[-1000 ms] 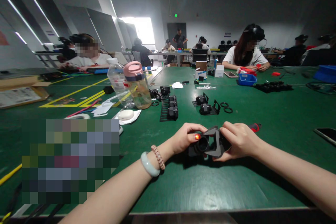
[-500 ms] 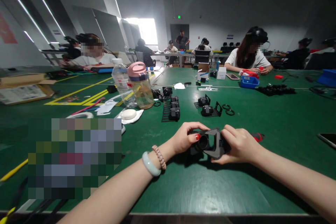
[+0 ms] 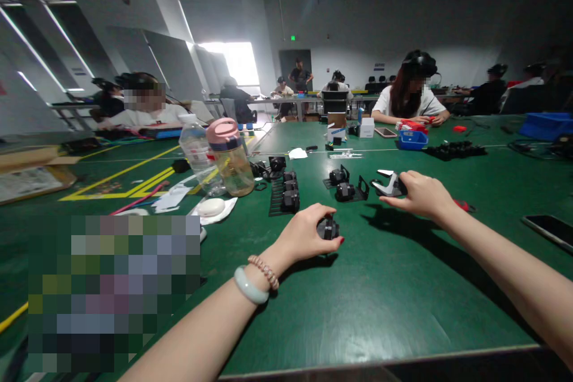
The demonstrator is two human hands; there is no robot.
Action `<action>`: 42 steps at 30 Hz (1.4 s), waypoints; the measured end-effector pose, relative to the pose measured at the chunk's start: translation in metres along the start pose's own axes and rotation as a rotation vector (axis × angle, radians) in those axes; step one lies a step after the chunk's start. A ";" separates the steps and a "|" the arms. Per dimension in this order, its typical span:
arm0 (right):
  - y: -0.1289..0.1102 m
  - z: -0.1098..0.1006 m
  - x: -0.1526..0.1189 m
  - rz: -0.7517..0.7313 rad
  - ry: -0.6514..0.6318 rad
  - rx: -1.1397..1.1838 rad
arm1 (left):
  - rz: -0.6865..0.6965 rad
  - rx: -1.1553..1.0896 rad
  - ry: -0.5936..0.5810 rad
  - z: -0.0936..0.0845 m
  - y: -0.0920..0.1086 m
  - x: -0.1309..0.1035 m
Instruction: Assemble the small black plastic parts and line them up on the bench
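Note:
My left hand (image 3: 301,233) is closed round a small black camera-like part (image 3: 329,228), thumb and fingers gripping its sides just above the green table. Farther out to the right, my right hand (image 3: 423,194) is shut on a grey-and-black C-shaped piece (image 3: 394,185), its open jaws facing left. The piece hovers over the spot of the black rings, which it mostly hides. Left of it lie two black camera-like units on brackets (image 3: 344,191). Several similar parts (image 3: 290,200) stand in a row beyond my left hand.
A pink-lidded bottle (image 3: 230,161) and a clear plastic bottle (image 3: 199,152) stand at left. A phone (image 3: 550,231) lies at right. A blue bin (image 3: 412,139) with red items sits farther back, near a seated person (image 3: 414,95). A pixelated patch covers the left foreground.
My hands have moved apart. The right one has carried the C-shaped piece off the camera-like part, forward and right; the left keeps the part. The view has tilted and shifted slightly.

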State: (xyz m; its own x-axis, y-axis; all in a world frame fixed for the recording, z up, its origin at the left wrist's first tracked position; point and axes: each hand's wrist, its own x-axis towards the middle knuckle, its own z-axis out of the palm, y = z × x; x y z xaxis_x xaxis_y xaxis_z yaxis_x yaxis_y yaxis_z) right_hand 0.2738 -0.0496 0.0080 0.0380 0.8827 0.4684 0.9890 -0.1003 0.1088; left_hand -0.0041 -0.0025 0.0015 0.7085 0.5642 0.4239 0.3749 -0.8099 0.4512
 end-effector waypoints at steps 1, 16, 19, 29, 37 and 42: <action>0.009 0.004 0.004 0.101 -0.082 0.005 | 0.001 0.020 -0.004 0.000 0.000 0.000; 0.056 0.047 0.008 0.543 -0.508 -0.001 | -0.093 0.078 -0.003 0.004 -0.012 0.002; 0.056 0.045 0.002 0.470 -0.446 -0.022 | -0.110 0.072 -0.008 0.006 -0.013 0.002; -0.047 0.013 -0.013 -0.231 0.110 0.194 | -0.134 -0.015 -0.049 0.001 -0.014 0.002; -0.100 0.031 -0.024 -0.136 -0.084 1.042 | -0.032 -0.020 -0.146 -0.010 -0.024 0.005; -0.112 0.039 -0.015 -0.123 -0.207 1.324 | -0.054 -0.036 -0.177 -0.005 -0.021 0.004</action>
State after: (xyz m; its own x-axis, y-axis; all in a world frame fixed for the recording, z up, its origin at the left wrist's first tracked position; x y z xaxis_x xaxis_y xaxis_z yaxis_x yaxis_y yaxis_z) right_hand 0.1683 -0.0339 -0.0460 -0.1560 0.9182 0.3640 0.3762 0.3960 -0.8377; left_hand -0.0120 0.0175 -0.0023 0.7833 0.5670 0.2548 0.3960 -0.7711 0.4987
